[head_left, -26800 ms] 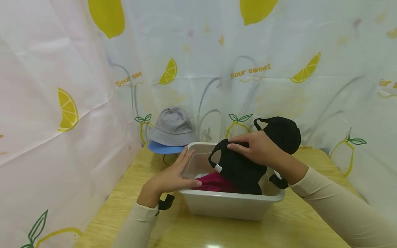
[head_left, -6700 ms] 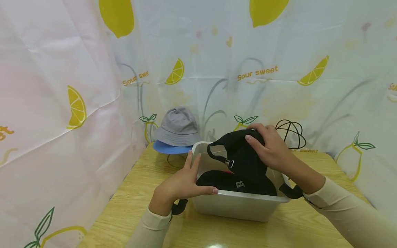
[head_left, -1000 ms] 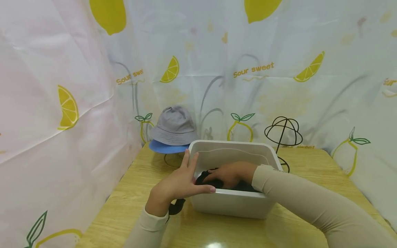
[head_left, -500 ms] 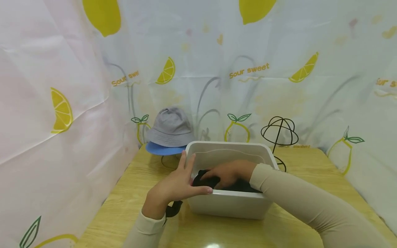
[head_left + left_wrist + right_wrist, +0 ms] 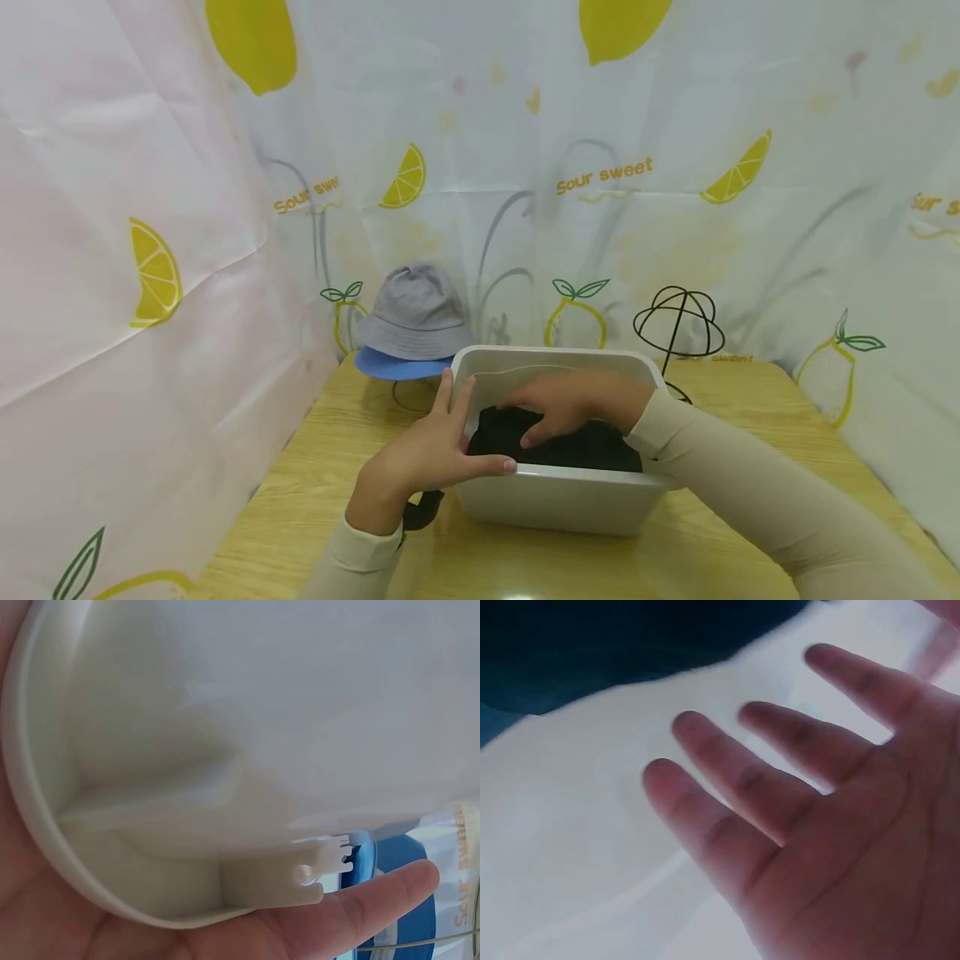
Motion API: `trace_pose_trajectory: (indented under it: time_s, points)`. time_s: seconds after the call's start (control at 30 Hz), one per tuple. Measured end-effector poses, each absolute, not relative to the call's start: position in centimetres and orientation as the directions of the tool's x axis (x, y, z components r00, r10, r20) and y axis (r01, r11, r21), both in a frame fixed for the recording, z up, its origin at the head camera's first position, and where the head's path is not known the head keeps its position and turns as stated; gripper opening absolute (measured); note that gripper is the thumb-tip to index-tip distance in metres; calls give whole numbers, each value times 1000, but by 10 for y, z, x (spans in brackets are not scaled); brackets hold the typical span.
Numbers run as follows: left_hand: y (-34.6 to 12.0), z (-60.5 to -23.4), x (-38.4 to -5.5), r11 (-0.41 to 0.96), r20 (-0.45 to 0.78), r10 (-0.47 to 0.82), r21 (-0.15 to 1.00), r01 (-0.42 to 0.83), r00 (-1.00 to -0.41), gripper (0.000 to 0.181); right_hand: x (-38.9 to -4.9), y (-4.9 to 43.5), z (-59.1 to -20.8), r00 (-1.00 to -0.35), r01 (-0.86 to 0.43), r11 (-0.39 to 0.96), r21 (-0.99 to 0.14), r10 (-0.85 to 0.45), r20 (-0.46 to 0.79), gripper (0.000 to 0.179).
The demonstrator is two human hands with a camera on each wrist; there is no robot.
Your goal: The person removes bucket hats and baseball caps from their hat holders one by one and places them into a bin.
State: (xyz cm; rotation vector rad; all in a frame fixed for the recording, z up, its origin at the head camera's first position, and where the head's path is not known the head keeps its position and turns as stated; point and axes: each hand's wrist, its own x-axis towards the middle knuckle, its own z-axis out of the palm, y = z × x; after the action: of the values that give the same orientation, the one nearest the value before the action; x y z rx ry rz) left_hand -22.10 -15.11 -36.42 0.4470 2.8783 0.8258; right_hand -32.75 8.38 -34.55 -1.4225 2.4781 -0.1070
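Observation:
A white plastic bin (image 5: 555, 502) stands on the table with black caps (image 5: 581, 450) lying folded in it. My left hand (image 5: 414, 454) rests on the bin's front left corner, fingers spread and straight, thumb along the front rim. In the left wrist view the palm lies against the rim's underside. My right hand (image 5: 573, 402) hovers inside the bin above the black cloth. The right wrist view shows its fingers (image 5: 742, 780) spread, apart from the dark cap (image 5: 630, 645), and holding nothing. How many caps are in the bin cannot be made out.
Behind the bin's left corner, a grey bucket hat (image 5: 416, 312) sits over a blue one (image 5: 401, 367) on a wire stand. A bare black wire hat stand (image 5: 678, 321) is at the back right. A lemon-print curtain (image 5: 480, 108) surrounds the wooden table (image 5: 337, 433).
Black caps seen earlier in my right hand and on the right stand are gone from there; black cloth fills the bin. The right hand has just lifted off it. The left hand stays put.

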Motion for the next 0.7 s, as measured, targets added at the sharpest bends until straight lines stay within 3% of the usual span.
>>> trace_pose_trajectory:
  time_s: [0.1, 0.33, 0.7]
  points:
    - [-151, -365, -222, 806, -29, 311, 538, 247, -950, 132, -323, 93, -332, -483, -827, 513, -230, -858, -173, 64]
    - [-150, -363, -221, 805, -39, 312, 541, 243, -949, 133, -312, 117, -299, -582, -760, 597, -256, -801, -140, 63]
    - [-150, -363, -221, 805, -40, 308, 544, 238, -950, 132, -303, 167, -284, -671, -705, 635, -315, -742, 4, 68]
